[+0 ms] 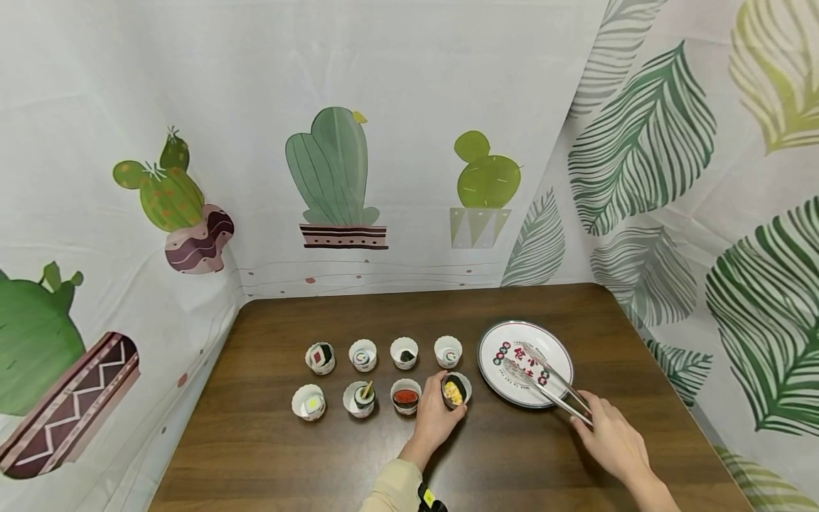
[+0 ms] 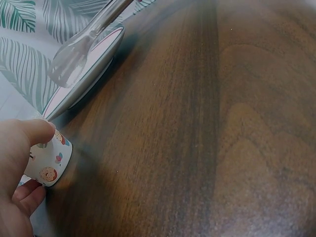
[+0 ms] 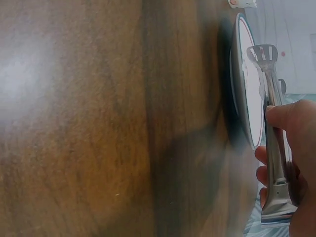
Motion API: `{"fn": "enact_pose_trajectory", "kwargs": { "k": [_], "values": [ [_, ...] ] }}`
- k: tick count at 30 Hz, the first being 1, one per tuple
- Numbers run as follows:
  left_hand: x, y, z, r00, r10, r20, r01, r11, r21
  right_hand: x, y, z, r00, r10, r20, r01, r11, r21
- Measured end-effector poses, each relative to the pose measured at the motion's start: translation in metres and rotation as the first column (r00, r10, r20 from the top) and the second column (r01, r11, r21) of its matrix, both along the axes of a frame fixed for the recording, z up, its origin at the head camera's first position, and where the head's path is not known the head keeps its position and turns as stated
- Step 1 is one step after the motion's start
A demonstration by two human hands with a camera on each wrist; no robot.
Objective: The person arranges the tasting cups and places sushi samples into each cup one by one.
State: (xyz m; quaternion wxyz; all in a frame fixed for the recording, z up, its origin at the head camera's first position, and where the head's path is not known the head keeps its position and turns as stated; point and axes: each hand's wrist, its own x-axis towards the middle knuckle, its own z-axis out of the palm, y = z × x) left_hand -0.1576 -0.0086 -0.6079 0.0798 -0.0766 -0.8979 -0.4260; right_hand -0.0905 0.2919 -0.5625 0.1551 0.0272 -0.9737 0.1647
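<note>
My left hand (image 1: 435, 419) grips a small patterned cup (image 2: 53, 160), thumb and fingers on opposite sides of its wall. Inside that cup sits a piece of sushi (image 1: 455, 390) with a yellow topping and a dark wrap. In the right wrist view, my right hand (image 3: 301, 143) holds metal serving tongs (image 3: 277, 163) by their arms. The tongs' slotted ends are spread apart above a white plate (image 1: 512, 331) with a dark rim and red lettering.
Left of my left hand stand cups with red-topped sushi (image 1: 406, 397), a roll with a yellow stick (image 1: 363, 395) and a yellow-centred piece (image 1: 313, 404). Several more cups form a row behind, such as one with dark green filling (image 1: 406, 355). Printed cloth (image 1: 409, 270) hangs behind the wooden table (image 1: 269, 462).
</note>
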Motion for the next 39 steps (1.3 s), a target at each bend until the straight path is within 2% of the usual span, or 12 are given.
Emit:
{"fn": "enact_pose_trajectory", "kwargs": {
  "k": [18, 31, 39],
  "values": [
    [0.000, 0.000, -0.001, 1.000, -0.005, -0.006, 0.005, 1.000, -0.006, 0.008, 0.008, -0.015, 1.000, 0.000, -0.007, 0.000, 1.000, -0.002],
    [-0.001, 0.001, 0.000, 1.000, -0.002, -0.014, 0.002, 1.000, -0.010, 0.012, 0.012, -0.019, 0.997, 0.015, -0.078, -0.010, 0.998, 0.057],
    [0.001, 0.001, 0.003, 0.999, -0.002, -0.053, 0.002, 1.000, -0.003, 0.015, 0.015, -0.022, 1.000, 0.006, -0.018, -0.005, 0.999, 0.054]
  ]
}}
